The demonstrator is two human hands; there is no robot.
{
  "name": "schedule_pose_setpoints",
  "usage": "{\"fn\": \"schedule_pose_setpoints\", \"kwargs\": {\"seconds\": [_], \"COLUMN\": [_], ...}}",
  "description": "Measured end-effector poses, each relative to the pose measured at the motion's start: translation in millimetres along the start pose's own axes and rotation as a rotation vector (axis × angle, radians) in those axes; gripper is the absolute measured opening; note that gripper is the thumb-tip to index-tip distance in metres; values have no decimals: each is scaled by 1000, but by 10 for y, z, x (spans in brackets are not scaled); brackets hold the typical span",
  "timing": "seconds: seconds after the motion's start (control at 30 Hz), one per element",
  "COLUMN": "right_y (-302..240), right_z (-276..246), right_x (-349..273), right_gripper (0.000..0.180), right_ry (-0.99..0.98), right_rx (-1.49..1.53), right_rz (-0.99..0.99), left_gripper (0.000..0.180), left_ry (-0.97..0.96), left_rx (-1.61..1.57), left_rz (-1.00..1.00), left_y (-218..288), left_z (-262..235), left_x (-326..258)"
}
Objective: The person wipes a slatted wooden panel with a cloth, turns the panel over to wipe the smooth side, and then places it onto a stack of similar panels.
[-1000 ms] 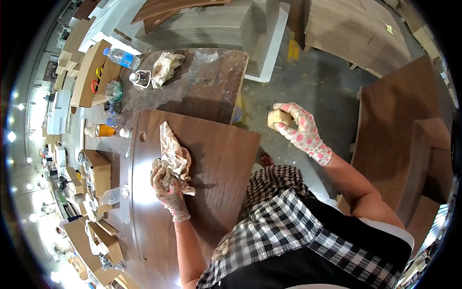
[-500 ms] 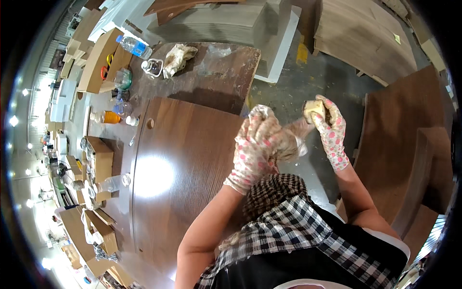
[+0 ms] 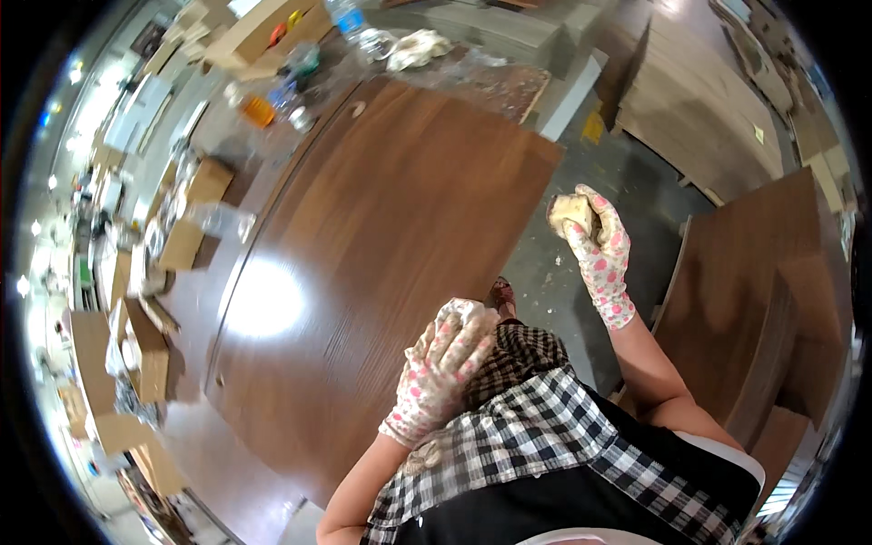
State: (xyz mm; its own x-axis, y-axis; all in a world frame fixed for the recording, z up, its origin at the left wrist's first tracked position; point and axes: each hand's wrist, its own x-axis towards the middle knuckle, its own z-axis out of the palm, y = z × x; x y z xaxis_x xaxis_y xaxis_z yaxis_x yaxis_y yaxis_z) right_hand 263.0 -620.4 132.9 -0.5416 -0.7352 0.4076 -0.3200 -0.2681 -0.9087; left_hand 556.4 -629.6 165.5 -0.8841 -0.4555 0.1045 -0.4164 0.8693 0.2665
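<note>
My left hand (image 3: 442,368), in a floral glove, is closed on a crumpled white cloth (image 3: 468,312). It is low over the near edge of a brown wood-grain panel (image 3: 391,200), close to my checked apron (image 3: 518,413); whether it touches the panel I cannot tell. My right hand (image 3: 603,259), in a matching glove, is raised over the floor to the right of the panel. Its thumb and fingers grip a pale yellow, sponge-like block (image 3: 572,214) with dark, dirty edges. A bright light reflection lies on the panel's left part.
Beyond the panel are a crumpled whitish rag (image 3: 419,49), a clear water bottle (image 3: 346,18) and a bottle of orange liquid (image 3: 252,106). Open cardboard boxes (image 3: 145,354) stand at the left. Brown boards (image 3: 727,272) lean at the right, near a large stack of panels (image 3: 704,100).
My left hand has dropped toward my apron with the cloth. The right hand, still gripping the block, has shifted slightly left and down. The view has turned, so the panel appears shifted.
</note>
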Motion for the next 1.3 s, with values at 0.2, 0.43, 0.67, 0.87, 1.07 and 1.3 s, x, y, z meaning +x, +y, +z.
{"fn": "schedule_pose_setpoints", "kwargs": {"seconds": [0.2,0.43,0.67,0.87,1.07,1.3], "right_y": [-454,-670,-1220,-1788,-2259,-2021], "right_z": [759,1706,2604,3457,3890,3659], "right_x": [-844,-1843,-2718,-3765,-4515,-4717], "right_gripper": [48,47,41,46,51,53], "right_ry": [-164,-390,-792,-1133,-1273,-1153], "right_rx": [-27,-38,-15,72,30,-102], "right_rz": [-63,-256,-388,-710,-870,-821], "left_gripper": [53,45,62,62,72,71], "left_ry": [100,415,1528,1180,1055,1081], "left_rx": [129,393,-281,-248,-520,-475], "left_rz": [-288,-597,-1338,-1496,-1554,-1534], "left_y": [61,-61,37,267,509,606], "left_z": [125,482,1429,1905,1802,2080], "left_x": [-1658,-3622,-5800,-5994,-5846,-6049]}}
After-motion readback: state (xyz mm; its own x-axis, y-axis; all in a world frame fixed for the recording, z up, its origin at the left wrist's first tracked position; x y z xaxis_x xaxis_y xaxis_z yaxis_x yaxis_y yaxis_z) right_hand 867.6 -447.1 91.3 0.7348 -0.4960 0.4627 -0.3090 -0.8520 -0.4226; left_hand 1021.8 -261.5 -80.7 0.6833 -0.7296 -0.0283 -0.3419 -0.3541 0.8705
